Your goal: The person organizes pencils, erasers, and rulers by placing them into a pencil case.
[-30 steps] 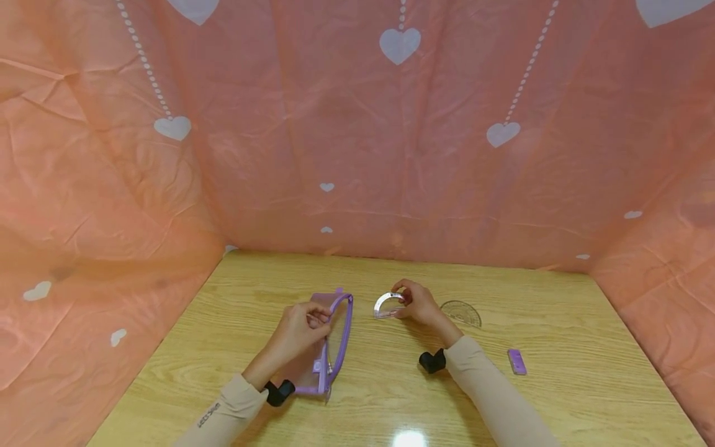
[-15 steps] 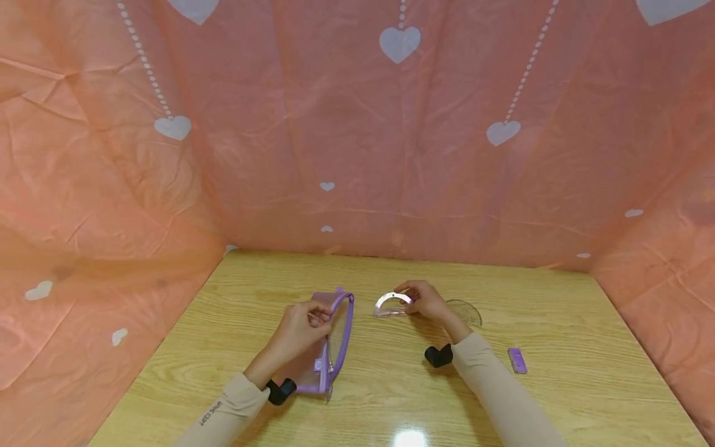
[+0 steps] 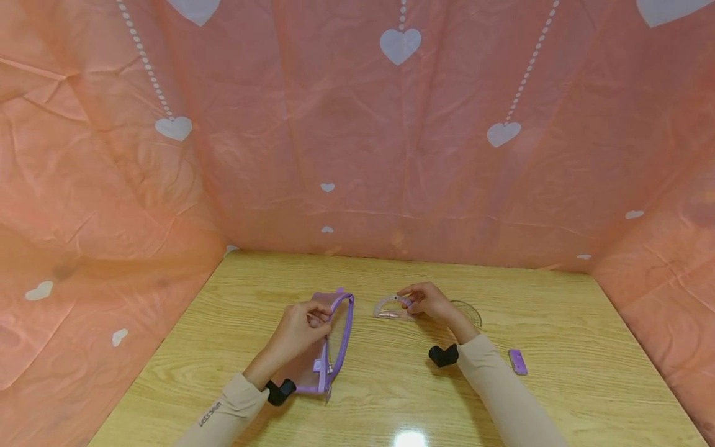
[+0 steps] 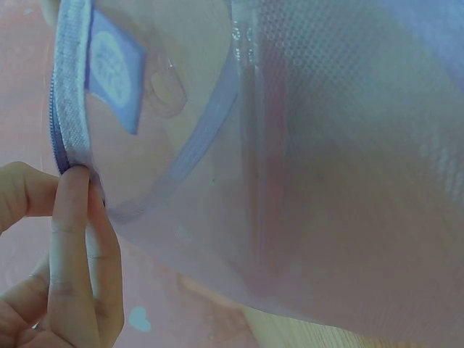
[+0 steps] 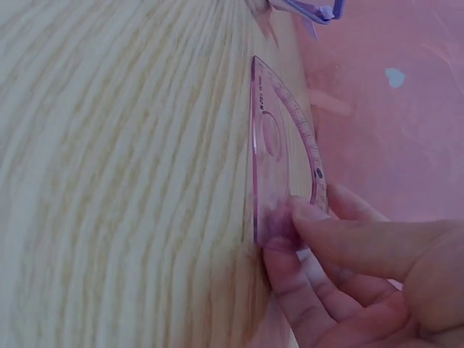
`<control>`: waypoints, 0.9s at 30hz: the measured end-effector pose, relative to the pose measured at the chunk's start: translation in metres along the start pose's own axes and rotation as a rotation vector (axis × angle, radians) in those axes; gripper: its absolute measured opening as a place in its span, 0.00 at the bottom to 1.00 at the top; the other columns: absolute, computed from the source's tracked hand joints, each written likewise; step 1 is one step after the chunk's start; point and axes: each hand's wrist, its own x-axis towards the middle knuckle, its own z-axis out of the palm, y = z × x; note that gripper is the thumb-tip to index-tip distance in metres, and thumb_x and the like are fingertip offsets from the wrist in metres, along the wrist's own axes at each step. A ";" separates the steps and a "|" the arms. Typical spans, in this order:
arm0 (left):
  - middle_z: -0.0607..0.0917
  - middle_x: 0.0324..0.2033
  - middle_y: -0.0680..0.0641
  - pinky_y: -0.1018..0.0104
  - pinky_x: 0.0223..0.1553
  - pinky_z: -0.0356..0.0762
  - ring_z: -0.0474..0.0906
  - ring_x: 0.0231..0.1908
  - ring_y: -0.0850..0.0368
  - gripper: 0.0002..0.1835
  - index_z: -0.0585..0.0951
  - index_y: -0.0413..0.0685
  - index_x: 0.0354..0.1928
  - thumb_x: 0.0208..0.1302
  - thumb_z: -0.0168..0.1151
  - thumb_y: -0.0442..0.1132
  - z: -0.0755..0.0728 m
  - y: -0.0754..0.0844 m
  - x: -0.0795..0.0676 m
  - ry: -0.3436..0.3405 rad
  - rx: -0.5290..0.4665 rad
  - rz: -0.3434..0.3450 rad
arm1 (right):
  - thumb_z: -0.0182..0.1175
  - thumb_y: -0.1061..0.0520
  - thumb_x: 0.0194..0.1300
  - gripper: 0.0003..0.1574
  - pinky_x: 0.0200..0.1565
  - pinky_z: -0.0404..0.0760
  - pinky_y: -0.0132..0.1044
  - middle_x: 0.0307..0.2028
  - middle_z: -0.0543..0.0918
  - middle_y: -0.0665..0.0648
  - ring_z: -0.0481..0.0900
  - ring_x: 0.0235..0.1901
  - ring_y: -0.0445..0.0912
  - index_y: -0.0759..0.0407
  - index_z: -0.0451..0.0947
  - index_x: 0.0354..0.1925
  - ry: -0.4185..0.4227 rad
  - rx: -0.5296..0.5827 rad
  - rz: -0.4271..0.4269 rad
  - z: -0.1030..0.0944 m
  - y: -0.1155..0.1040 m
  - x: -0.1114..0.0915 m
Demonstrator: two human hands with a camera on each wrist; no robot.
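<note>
My left hand [image 3: 298,327] pinches the zipper edge of a see-through purple pencil case [image 3: 304,372], whose mouth gapes toward the right. Through its mesh in the left wrist view, slim stick-like items [image 4: 257,145] show inside, too blurred to name. To the right of the case, my right hand [image 3: 432,304] grips one end of a clear pinkish protractor [image 5: 272,167] between thumb and fingers. Its straight edge faces the near side in the head view, and it appears held at or just above the table. A second protractor [image 3: 469,312], clear with dark markings, lies partly hidden behind the right wrist.
A small purple block-like item [image 3: 517,362] lies on the wooden table [image 3: 581,335] at the right. Pink cloth [image 3: 357,124] with white hearts walls in the back and both sides. Each wrist carries a black camera mount [image 3: 443,356].
My right hand has shifted slightly right along the pink protractor, toward its right end, and more of the protractor shows. The protractor's glare has faded. The left hand and pencil case stay put.
</note>
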 end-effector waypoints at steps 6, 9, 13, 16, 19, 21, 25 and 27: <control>0.84 0.28 0.51 0.71 0.28 0.80 0.82 0.28 0.58 0.09 0.85 0.35 0.38 0.53 0.69 0.26 0.000 -0.002 0.001 0.010 0.014 0.008 | 0.53 0.82 0.61 0.25 0.33 0.83 0.35 0.40 0.81 0.79 0.81 0.32 0.45 0.87 0.67 0.58 -0.024 0.126 0.021 -0.003 0.005 -0.002; 0.85 0.28 0.50 0.71 0.28 0.80 0.82 0.27 0.59 0.09 0.85 0.35 0.38 0.53 0.69 0.26 0.000 -0.002 0.001 0.010 0.012 0.014 | 0.52 0.82 0.62 0.25 0.34 0.83 0.34 0.41 0.80 0.80 0.82 0.31 0.44 0.88 0.66 0.58 -0.031 0.176 0.040 -0.003 0.006 -0.004; 0.85 0.28 0.50 0.71 0.28 0.80 0.82 0.27 0.60 0.09 0.85 0.35 0.39 0.53 0.69 0.27 -0.001 -0.001 0.000 0.004 0.007 0.011 | 0.52 0.81 0.63 0.26 0.36 0.85 0.37 0.42 0.79 0.81 0.84 0.32 0.47 0.88 0.64 0.59 -0.042 0.224 0.058 -0.004 0.005 -0.007; 0.85 0.28 0.50 0.71 0.28 0.80 0.82 0.27 0.60 0.09 0.85 0.35 0.39 0.53 0.69 0.27 -0.002 -0.001 0.000 0.006 0.002 0.008 | 0.53 0.81 0.64 0.26 0.38 0.85 0.39 0.44 0.79 0.81 0.84 0.34 0.48 0.87 0.64 0.60 -0.045 0.238 0.071 -0.004 0.004 -0.009; 0.85 0.28 0.50 0.70 0.27 0.80 0.82 0.27 0.60 0.09 0.85 0.36 0.39 0.53 0.69 0.26 -0.002 -0.001 0.000 0.008 -0.003 0.007 | 0.54 0.80 0.64 0.26 0.39 0.85 0.39 0.45 0.79 0.81 0.84 0.36 0.47 0.87 0.65 0.60 -0.043 0.237 0.070 -0.005 0.004 -0.010; 0.85 0.28 0.50 0.70 0.27 0.80 0.82 0.27 0.60 0.09 0.85 0.36 0.38 0.53 0.69 0.26 -0.002 -0.001 0.000 0.010 -0.007 0.002 | 0.54 0.79 0.64 0.26 0.39 0.85 0.37 0.45 0.80 0.80 0.84 0.36 0.46 0.86 0.66 0.60 -0.038 0.238 0.072 -0.005 0.004 -0.010; 0.85 0.29 0.50 0.70 0.27 0.80 0.82 0.27 0.59 0.09 0.85 0.37 0.39 0.54 0.69 0.26 -0.003 -0.001 0.000 0.007 -0.011 -0.006 | 0.56 0.79 0.64 0.26 0.39 0.85 0.37 0.45 0.80 0.79 0.84 0.37 0.46 0.86 0.66 0.60 -0.026 0.239 0.067 -0.005 0.005 -0.011; 0.85 0.29 0.50 0.70 0.27 0.80 0.82 0.28 0.59 0.09 0.85 0.37 0.39 0.54 0.69 0.27 -0.003 -0.001 0.000 0.005 -0.016 -0.012 | 0.56 0.78 0.64 0.26 0.40 0.85 0.38 0.46 0.80 0.80 0.84 0.38 0.46 0.86 0.66 0.60 -0.024 0.238 0.063 -0.005 0.005 -0.012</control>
